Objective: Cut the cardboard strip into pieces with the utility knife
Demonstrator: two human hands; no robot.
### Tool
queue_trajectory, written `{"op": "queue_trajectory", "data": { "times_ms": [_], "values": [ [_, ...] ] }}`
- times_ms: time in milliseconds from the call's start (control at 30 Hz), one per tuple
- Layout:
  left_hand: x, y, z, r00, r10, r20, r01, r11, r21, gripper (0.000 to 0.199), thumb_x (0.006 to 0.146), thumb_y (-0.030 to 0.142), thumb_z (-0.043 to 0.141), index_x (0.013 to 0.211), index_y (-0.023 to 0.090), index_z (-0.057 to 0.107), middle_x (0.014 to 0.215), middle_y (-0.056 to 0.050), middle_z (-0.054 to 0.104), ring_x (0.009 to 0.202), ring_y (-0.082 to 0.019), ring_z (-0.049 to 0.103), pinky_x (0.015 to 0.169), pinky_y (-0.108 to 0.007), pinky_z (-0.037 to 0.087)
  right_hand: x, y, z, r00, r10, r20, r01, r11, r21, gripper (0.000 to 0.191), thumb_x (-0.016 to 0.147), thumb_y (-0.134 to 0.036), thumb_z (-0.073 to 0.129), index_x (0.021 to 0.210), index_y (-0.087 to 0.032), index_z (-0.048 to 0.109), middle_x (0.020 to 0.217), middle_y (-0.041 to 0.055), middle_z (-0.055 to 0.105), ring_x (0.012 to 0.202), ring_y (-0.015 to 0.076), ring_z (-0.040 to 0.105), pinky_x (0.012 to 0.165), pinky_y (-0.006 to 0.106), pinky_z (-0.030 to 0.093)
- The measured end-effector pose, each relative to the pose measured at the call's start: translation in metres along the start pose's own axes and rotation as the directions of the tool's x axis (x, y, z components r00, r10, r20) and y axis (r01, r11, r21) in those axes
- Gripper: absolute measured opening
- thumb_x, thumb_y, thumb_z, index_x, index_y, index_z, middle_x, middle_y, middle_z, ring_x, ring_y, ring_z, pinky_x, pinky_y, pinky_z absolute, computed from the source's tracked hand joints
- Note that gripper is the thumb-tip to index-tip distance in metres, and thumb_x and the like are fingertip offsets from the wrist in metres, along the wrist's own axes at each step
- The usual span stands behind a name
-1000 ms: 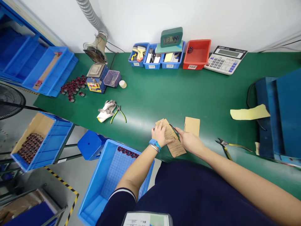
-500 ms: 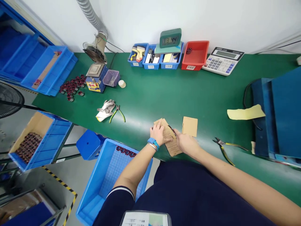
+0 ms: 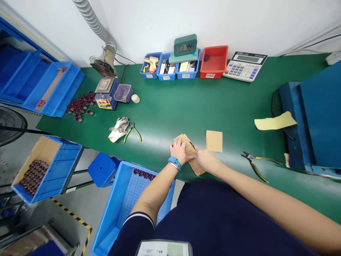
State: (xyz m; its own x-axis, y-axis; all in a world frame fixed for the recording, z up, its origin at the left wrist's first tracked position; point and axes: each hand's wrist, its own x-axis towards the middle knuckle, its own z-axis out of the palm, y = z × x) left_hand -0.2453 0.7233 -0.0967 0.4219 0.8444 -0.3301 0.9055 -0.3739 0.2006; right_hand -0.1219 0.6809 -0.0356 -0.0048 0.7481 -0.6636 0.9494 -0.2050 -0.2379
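A piece of corrugated cardboard lies at a slant near the front edge of the green table. My left hand rests on it with fingers spread, pressing it down. Closed at the cardboard's right side, my right hand grips a slim dark tool, mostly hidden by the fingers; its kind does not show. Just beyond that hand is a smaller square of cardboard, lying flat.
Cutting pliers lie to the right, beside a blue machine. On the left are gloves, green-handled pliers and dark red parts. Small bins line the wall. Below the table edge stands a large blue crate.
My right hand has shifted slightly up and left along the cardboard, and less of the dark tool shows. My left hand stays in place. The camera view has turned a little.
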Motion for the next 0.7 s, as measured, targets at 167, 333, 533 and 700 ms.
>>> {"op": "queue_trajectory", "data": {
  "times_ms": [167,333,533,700],
  "values": [
    [0.001,0.000,0.000,1.000,0.008,0.001,-0.008,1.000,0.005,0.072,0.061,0.064,0.065,0.119,0.022,0.053,0.147,-0.008,0.032,0.118,-0.029,0.040,0.091,-0.043,0.039,-0.001,-0.003,0.003,1.000,0.010,0.018,-0.010,1.000,-0.013,0.053,0.088,-0.011,0.036,0.140,-0.005,0.028,0.096,0.0218,0.065,0.094,0.0279,0.064,0.073,0.034,0.048],
    [0.001,0.000,-0.001,1.000,0.006,-0.001,-0.006,1.000,-0.006,0.072,0.061,0.066,0.065,0.118,0.022,0.054,0.147,-0.009,0.032,0.119,-0.030,0.040,0.092,-0.044,0.039,-0.004,-0.005,0.002,0.999,0.010,0.050,-0.008,0.999,-0.041,0.056,0.086,-0.009,0.038,0.140,-0.006,0.028,0.095,0.0197,0.066,0.092,0.0266,0.065,0.073,0.033,0.049],
    [-0.001,0.001,-0.004,1.000,0.000,-0.009,0.000,1.000,-0.029,0.073,0.059,0.065,0.067,0.116,0.022,0.055,0.146,-0.008,0.034,0.120,-0.029,0.040,0.094,-0.044,0.037,-0.009,-0.001,0.000,0.998,-0.032,0.061,0.039,0.993,-0.108,0.055,0.086,-0.008,0.036,0.141,-0.004,0.027,0.093,0.0195,0.067,0.094,0.0261,0.064,0.077,0.034,0.050],
    [-0.001,0.001,-0.004,1.000,-0.012,-0.004,0.012,1.000,-0.017,0.076,0.058,0.066,0.067,0.119,0.023,0.054,0.146,-0.008,0.034,0.120,-0.028,0.039,0.095,-0.043,0.037,-0.010,0.006,-0.002,0.994,-0.102,0.047,0.109,0.979,-0.174,0.054,0.086,-0.007,0.035,0.139,-0.003,0.031,0.090,0.0201,0.067,0.091,0.0278,0.065,0.075,0.038,0.052]
  ]
}}
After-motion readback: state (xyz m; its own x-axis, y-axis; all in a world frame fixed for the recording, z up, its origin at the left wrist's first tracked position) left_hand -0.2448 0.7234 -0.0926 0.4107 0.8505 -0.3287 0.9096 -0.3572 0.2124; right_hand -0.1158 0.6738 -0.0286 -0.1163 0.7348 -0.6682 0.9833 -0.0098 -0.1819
